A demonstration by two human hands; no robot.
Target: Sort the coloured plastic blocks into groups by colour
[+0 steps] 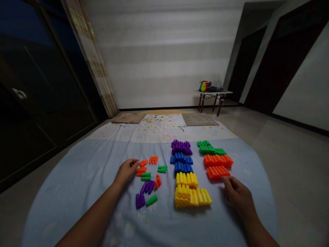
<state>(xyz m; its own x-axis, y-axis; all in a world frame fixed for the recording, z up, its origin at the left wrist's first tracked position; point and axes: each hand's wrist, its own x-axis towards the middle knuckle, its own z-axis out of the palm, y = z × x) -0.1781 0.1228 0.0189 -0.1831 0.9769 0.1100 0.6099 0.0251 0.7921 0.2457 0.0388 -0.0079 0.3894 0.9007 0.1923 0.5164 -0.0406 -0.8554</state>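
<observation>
My left hand (128,171) rests on the left of the cloth, its bent fingers a little apart. Its fingertips are beside a small orange plastic block (143,163) made of joined tubes. More loose blocks lie near it: orange (153,160), green (162,169) and purple (140,201). My right hand (239,194) is at the near end of a row of orange blocks (218,172); its curled fingers are closed against the end block, partly hiding it. Another orange row (218,160) lies just behind.
Sorted piles of yellow (190,195), blue (183,167), purple (181,147) and green blocks (207,149) stand mid-table. The round table wears a pale blue cloth (84,178). Two flat boards (200,119) (130,118) lie at its far edge. Behind stands a small folding table (214,92).
</observation>
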